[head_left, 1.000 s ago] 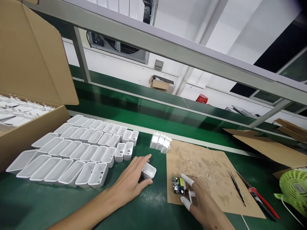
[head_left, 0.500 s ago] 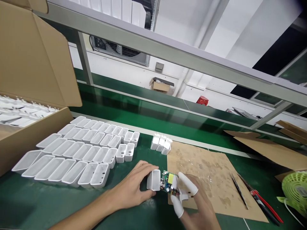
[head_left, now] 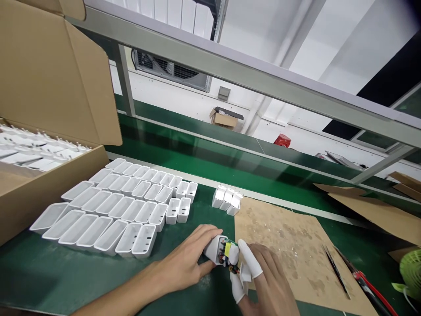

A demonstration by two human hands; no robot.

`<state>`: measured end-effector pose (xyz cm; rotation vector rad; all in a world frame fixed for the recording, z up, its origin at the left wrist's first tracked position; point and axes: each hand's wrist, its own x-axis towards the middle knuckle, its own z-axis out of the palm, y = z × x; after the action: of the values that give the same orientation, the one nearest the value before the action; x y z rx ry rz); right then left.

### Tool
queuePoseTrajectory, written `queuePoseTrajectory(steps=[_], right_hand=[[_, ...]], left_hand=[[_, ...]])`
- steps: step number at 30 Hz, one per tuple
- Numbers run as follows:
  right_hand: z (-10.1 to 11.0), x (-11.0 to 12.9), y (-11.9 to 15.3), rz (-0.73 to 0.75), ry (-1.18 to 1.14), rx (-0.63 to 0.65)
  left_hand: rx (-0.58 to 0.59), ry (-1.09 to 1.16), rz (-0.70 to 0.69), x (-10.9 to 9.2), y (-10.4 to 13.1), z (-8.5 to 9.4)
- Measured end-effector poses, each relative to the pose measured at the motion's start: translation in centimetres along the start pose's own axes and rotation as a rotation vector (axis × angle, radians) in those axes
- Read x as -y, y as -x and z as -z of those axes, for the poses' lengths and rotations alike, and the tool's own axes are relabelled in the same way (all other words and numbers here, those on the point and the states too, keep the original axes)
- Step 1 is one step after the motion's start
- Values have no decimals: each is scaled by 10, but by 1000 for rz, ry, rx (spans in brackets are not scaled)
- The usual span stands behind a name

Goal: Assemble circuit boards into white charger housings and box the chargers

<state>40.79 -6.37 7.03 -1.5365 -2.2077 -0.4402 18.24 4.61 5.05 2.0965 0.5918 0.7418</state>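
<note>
since a second ago our left hand has lifted the small white plastic shell off the green mat, and our right hand has carried the little green circuit board off the brown sheet to meet it; half a second ago the board stood just outside the shell's mouth, and now its end sits partly inside. the view has also shifted a little to the left.

our left hand is grasping the shell, fingers curled over its top and thumb beneath, the open end turned to the right. our right hand pinches the circuit board between thumb and fingers capped in white rubber finger cots, with board and shell touching just above the green table mat.

outward to the left, rows of empty white plastic shells stand open side up on the mat, close together. beyond them lies an open brown cardboard box holding more white parts. just behind our hands three white plug pieces stand at the far corner of the stained brown cardboard sheet. on the right part of that sheet lie dark metal tweezers, with red-handled cutters beside them, and a light green fan shows at the right edge.
</note>
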Motion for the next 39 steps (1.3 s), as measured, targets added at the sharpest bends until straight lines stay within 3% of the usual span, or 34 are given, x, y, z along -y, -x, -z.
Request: queuePoseTrajectory(steps=[15, 27, 32, 39], right_hand=[[5, 1, -19, 140, 140, -3], [2, -2, -17, 126, 102, 10], [4, 0, -25, 216, 96, 31], [-5, -14, -22, -129, -450, 77]], left_hand=[[-5, -7, -21, -4, -1, 2], [-1, 28, 6, -7, -3, 3], [40, 62, 17, -11, -1, 2], [97, -129, -20, -13, 0, 9]])
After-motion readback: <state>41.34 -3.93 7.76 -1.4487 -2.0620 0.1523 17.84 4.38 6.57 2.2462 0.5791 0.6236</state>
